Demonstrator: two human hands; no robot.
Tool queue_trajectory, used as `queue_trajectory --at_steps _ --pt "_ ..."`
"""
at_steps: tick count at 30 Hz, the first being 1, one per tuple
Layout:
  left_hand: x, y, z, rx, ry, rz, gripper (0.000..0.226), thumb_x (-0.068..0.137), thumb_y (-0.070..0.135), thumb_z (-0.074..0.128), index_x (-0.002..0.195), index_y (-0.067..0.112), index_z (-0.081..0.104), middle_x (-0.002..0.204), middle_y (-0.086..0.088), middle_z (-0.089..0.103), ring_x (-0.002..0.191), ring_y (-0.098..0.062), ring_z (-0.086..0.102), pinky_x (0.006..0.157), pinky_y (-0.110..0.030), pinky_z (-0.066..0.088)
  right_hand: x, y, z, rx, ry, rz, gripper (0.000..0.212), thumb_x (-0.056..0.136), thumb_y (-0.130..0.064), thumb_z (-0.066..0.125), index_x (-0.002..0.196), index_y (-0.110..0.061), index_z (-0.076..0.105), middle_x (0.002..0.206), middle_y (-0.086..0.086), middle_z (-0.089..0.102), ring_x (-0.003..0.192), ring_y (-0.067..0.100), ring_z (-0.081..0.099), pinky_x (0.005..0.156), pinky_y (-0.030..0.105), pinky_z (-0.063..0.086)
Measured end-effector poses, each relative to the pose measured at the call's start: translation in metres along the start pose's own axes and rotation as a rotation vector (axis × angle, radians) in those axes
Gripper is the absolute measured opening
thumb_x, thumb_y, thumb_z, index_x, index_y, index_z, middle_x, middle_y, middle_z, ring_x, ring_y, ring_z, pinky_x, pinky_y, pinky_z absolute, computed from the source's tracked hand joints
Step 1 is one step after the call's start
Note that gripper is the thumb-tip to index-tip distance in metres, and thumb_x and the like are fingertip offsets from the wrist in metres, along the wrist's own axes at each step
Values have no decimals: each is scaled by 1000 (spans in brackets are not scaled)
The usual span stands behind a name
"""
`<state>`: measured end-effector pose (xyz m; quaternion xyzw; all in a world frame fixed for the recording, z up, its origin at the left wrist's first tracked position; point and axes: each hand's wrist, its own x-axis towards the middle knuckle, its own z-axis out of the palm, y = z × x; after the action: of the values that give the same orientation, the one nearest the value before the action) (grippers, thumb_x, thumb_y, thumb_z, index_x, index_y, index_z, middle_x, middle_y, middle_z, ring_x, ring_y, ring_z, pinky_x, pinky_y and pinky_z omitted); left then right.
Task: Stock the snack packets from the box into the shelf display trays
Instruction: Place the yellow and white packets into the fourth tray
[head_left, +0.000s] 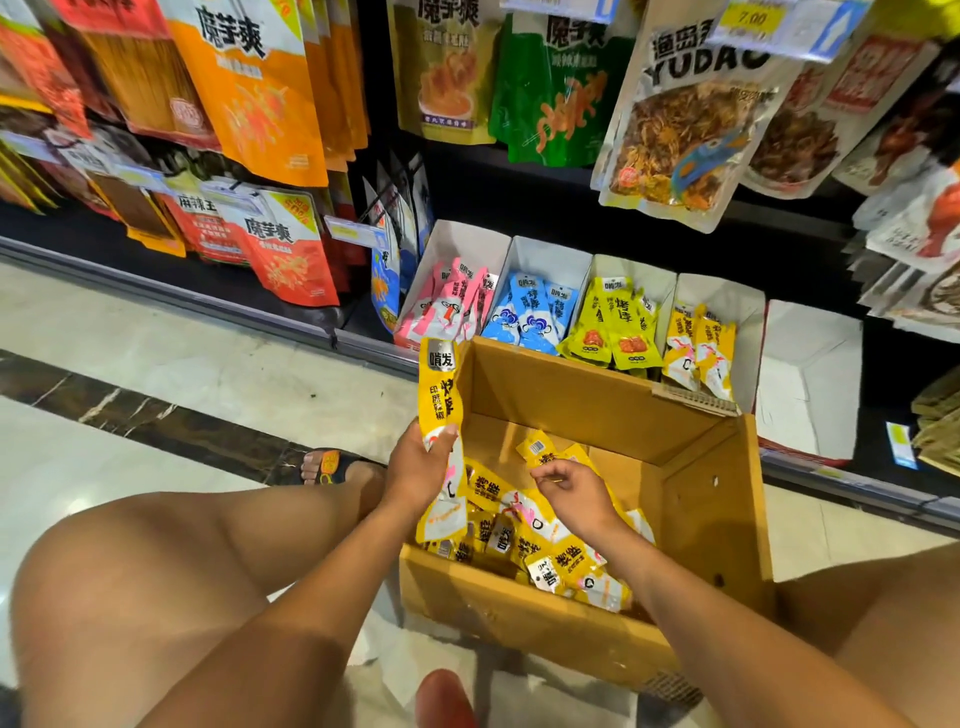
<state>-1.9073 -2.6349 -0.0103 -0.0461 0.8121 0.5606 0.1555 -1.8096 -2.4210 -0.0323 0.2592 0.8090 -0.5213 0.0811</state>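
An open cardboard box (613, 410) stands on the floor between my knees, with several yellow snack packets (540, 545) piled in its near half. My left hand (415, 467) is shut on a stack of yellow packets (440, 384) held upright at the box's left rim. My right hand (576, 488) reaches into the box, its fingers pinching a yellow packet (540, 451) near the pile's far edge. Behind the box, white display trays hold pink (447, 306), blue (535, 312), yellow-green (613, 327) and yellow-orange packets (701, 348).
A white tray (810, 374) at the right end shows no packets. Large snack bags hang on pegs above the trays, among them an orange one (249, 88) and a grey one (691, 119). My sandalled foot (327, 467) rests left of the box on the tiled floor.
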Motion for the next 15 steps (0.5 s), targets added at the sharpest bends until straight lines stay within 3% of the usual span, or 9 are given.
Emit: queue_trajectory --at_steps 2,6,10,15 --pt "3 -6 -7 55 39 12 19 102 43 58 113 29 67 101 7 73 95 -16 69 85 -39 56 8 17 1 -56 -7 46 20 93 -12 65 86 -30 72 102 -7 73 98 12 69 81 22 52" --pt "7 -20 -17 189 98 88 22 102 47 56 112 28 65 96 9 69 90 -14 65 76 -33 48 18 47 4 -146 -41 120 15 94 -14 64 86 -26 71 100 -7 71 99 13 67 74 16 48" --pt "19 -35 -16 203 169 105 32 101 50 57 113 22 65 105 -1 69 99 -21 67 85 -41 54 25 75 10 -242 -134 190 20 95 -12 61 81 -26 66 109 2 72 106 19 65 87 26 51" --pt "22 -33 -10 196 155 80 30 101 46 58 117 21 62 105 6 71 100 -18 68 81 -31 49 39 100 20 -424 -227 199 20 92 -12 63 108 -19 71 124 4 69 113 19 64 89 22 46"
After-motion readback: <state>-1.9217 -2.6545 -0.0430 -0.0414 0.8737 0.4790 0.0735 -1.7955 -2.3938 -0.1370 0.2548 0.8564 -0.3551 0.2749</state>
